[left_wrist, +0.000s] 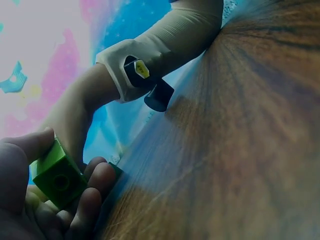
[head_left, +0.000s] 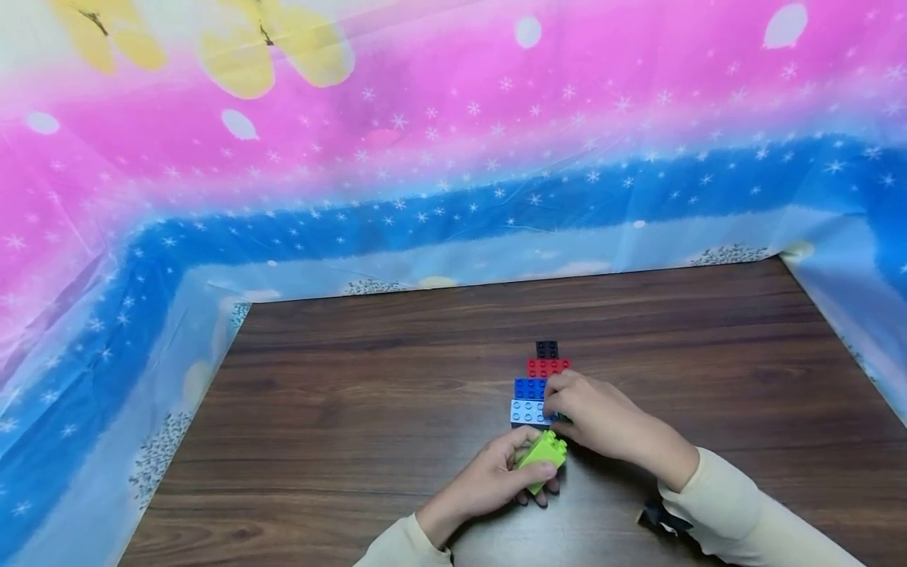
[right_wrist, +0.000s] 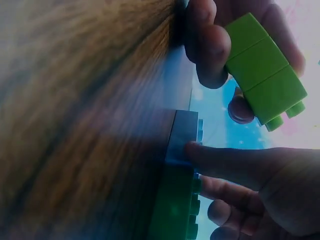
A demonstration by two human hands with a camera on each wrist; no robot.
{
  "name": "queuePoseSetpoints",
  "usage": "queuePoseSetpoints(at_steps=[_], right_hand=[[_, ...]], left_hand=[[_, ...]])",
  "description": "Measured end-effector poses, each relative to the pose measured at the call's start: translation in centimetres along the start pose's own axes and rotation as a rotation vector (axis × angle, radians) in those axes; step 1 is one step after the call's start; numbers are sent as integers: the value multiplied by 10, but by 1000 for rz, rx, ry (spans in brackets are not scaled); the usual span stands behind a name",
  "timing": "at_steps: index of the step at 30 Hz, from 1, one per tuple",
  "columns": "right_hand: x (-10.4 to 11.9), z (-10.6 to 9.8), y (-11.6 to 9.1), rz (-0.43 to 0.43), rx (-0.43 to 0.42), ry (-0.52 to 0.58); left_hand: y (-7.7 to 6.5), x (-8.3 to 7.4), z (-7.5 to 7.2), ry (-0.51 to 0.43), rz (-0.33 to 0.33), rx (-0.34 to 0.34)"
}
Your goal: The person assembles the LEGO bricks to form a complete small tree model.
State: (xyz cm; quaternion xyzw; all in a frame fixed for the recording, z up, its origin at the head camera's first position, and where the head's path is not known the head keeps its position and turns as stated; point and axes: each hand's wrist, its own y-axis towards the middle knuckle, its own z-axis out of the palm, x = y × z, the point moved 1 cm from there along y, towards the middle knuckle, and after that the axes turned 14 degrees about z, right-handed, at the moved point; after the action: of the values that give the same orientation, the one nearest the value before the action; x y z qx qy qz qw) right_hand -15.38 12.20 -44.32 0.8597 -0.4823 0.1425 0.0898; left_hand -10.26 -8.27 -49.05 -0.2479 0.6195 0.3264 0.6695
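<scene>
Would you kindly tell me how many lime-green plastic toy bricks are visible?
3, stacked in the person's left hand: a lime-green studded plastic brick at one end, the middle brick and the opposite end brick. Others may be hidden by the hands.

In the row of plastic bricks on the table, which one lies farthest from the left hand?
The black plastic brick at the far end. All others, including the red plastic brick, lie nearer the left hand.
</scene>
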Motion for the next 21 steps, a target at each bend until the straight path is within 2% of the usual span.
queuePoseSetpoints(at_steps=[4, 9, 13, 17, 21], right_hand=[[1, 2, -2, 8, 18, 14], [2, 6, -3, -23, 25, 28], [3, 6, -3, -27, 16, 43], [1, 3, -3, -25, 4, 127], [-6, -3, -2, -29, -15, 281]], left_hand=[[0, 0, 1, 17, -13, -1], [0, 1, 1, 38, -25, 7], [0, 2, -1, 54, -6, 11], [0, 3, -2, 120, 47, -3], [0, 2, -2, 177, 76, -27]])
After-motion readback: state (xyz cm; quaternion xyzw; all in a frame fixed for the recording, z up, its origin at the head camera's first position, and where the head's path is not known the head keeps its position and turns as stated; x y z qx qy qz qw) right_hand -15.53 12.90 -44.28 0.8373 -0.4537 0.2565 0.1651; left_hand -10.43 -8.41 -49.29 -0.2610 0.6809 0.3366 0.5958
